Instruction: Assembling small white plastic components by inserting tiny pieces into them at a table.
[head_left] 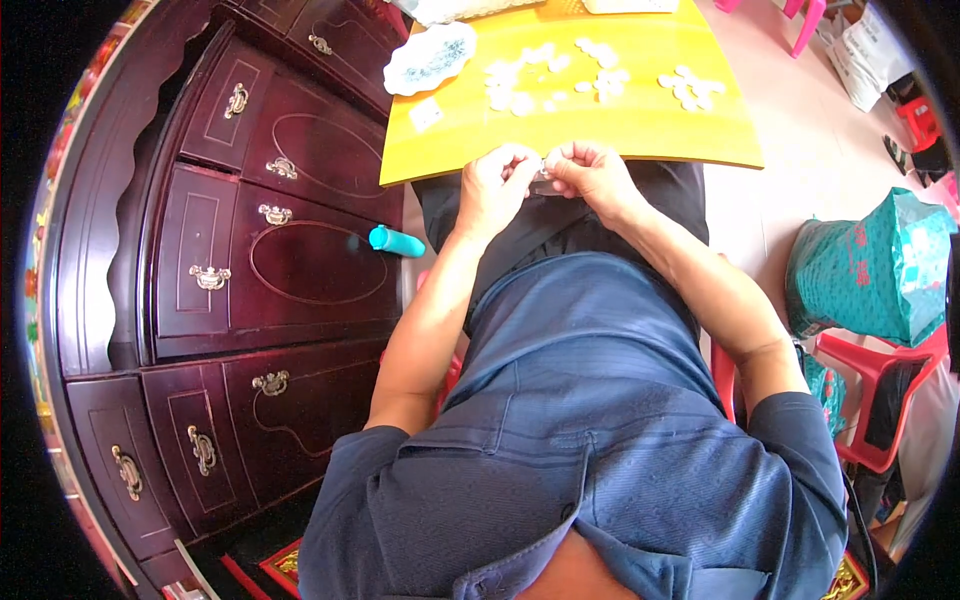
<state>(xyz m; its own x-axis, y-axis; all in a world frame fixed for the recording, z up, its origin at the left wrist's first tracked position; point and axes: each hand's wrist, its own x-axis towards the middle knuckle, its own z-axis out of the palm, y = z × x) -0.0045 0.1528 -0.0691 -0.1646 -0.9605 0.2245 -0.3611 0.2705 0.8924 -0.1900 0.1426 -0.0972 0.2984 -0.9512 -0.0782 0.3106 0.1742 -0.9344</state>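
Observation:
My left hand (pixel 496 190) and my right hand (pixel 592 178) meet just off the near edge of the yellow table (pixel 450 155), above my lap. The fingertips of both are pinched together on something small and pale that I cannot make out; the fingers cover most of it. Beyond them on the tabletop lie several small white round pieces (pixel 521 103) in loose groups, with another cluster of white pieces (pixel 690 87) to the right. A white scalloped dish (pixel 430 58) with a bluish middle stands at the far left, and a small white square (pixel 425 114) lies below it.
A dark red wooden cabinet (pixel 320 180) with metal handles runs along my left. Near it is a turquoise bottle (pixel 396 241). To my right, a teal bag (pixel 860 270) sits by a red plastic chair (pixel 880 400). White containers (pixel 630 5) line the table's far edge.

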